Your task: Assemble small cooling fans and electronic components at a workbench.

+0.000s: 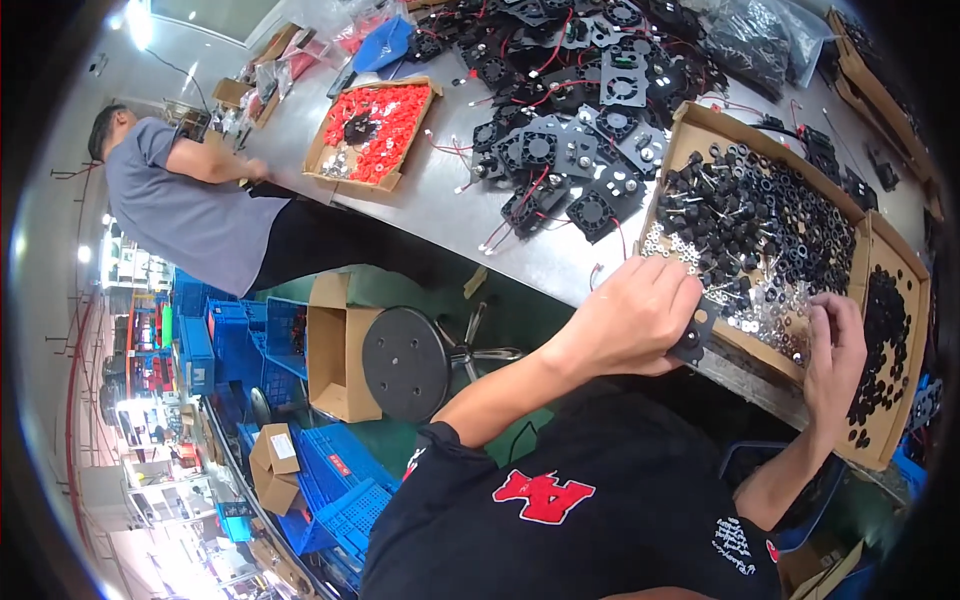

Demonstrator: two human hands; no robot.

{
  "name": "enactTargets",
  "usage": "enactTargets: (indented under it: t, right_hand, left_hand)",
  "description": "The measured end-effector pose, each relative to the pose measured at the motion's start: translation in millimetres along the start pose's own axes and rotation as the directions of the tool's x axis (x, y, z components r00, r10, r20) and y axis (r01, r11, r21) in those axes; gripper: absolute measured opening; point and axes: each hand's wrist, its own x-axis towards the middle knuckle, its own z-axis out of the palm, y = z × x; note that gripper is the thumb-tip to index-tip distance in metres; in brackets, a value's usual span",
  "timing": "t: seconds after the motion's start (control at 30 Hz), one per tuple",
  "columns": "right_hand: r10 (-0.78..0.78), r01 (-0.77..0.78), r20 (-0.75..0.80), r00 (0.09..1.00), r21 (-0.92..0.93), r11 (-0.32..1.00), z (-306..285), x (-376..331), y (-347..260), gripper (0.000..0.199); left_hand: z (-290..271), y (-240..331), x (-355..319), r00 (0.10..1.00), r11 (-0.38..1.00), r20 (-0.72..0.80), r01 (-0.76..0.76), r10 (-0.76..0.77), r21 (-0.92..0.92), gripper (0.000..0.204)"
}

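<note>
My left hand (640, 315) is closed on a small dark plate with round holes (697, 335), in front of the near edge of a cardboard tray (770, 362). The fingers cover part of the plate. My right hand (836, 345) is at the tray's near right corner, its fingers curled together; what they hold, if anything, cannot be made out. In the tray lie black-headed screws (705, 215), dark rings (790, 195), pale washers or nuts (675, 247) and small clear or shiny parts (775, 305).
Plates with black fans and red wires (540, 150) are heaped across the metal table (400, 212). A box of red parts (380, 125) is farther left, a tray of black discs (880, 340) to the right. A stool (405, 363), blue crates (340, 465) and another person (190, 200) are at the left.
</note>
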Motion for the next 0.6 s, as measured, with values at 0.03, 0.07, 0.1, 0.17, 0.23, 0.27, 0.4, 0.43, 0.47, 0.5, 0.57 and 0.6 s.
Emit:
enactTargets:
  t: [0.03, 0.07, 0.1, 0.17, 0.23, 0.27, 0.4, 0.43, 0.47, 0.5, 0.57, 0.6]
  right_hand:
    - [-0.085, 0.085, -0.001, 0.996, -0.051, 0.995, -1.2, -0.2, 4.3, 0.013]
    - [-0.045, 0.045, -0.005, 0.999, 0.019, 0.999, 2.4, -0.2, 3.1, 0.014]
    - [0.002, -0.001, -0.008, 1.0, 0.083, 0.997, 5.2, -1.8, -2.1, 0.015]
    - [0.138, -0.143, 0.036, 0.99, 0.297, 0.944, 14.8, -4.2, -15.6, 0.014]
    - [0.126, -0.138, 0.056, 0.99, 0.438, 0.888, 28.3, -9.2, -25.3, 0.014]
    - [0.079, -0.119, 0.101, 0.992, 0.491, 0.863, 32.8, -11.4, -26.7, 0.014]
    - [-0.006, -0.138, 0.239, 0.971, 0.582, 0.802, 38.2, -19.4, -54.1, 0.015]
    - [-0.079, -0.049, 0.207, 0.975, 0.551, 0.833, 41.3, -18.4, -55.8, 0.014]
    - [-0.067, -0.055, 0.201, 0.977, 0.544, 0.837, 42.2, -19.0, -57.7, 0.014]
    - [-0.048, -0.092, 0.235, 0.971, 0.548, 0.831, 43.8, -20.1, -59.2, 0.015]
    - [-0.02, -0.142, 0.269, 0.963, 0.567, 0.812, 50.2, -22.3, -58.5, 0.015]
    - [-0.015, -0.146, 0.271, 0.963, 0.564, 0.812, 52.2, -22.9, -58.5, 0.015]
  left_hand:
    - [0.4, -0.6, 1.7, 1.0, 1.0, -0.001, 0.003, -0.003, -0.008, 0.041]
    - [1.5, -3.7, 3.6, 1.0, 1.0, -0.014, -0.013, 0.013, -0.024, 0.038]
    - [1.4, -3.5, 5.1, 1.0, 1.0, -0.003, -0.008, 0.008, -0.028, 0.037]
    - [-0.8, -5.4, 11.2, 0.999, 0.999, 0.032, 0.001, 0.001, -0.042, 0.037]
    - [-1.6, -5.8, 12.4, 1.0, 1.0, 0.008, -0.017, 0.017, 0.01, 0.04]
    - [0.5, -7.0, 13.5, 0.994, 0.998, 0.104, 0.027, -0.033, 0.061, 0.043]
    - [2.7, -6.9, 19.0, 0.993, 0.992, 0.121, -0.014, -0.001, 0.127, 0.042]
    - [3.0, -6.7, 21.0, 0.992, 0.986, 0.128, -0.034, 0.013, 0.161, 0.043]
    - [2.7, -6.1, 23.2, 0.991, 0.979, 0.134, -0.053, 0.027, 0.198, 0.045]
    - [1.4, -4.8, 24.5, 0.984, 0.968, 0.174, -0.079, 0.038, 0.236, 0.049]
    - [1.0, -0.5, 27.6, 0.986, 0.961, 0.16, -0.09, 0.048, 0.263, 0.043]
    - [2.2, 1.1, 27.3, 0.989, 0.951, 0.141, -0.094, 0.054, 0.295, 0.037]
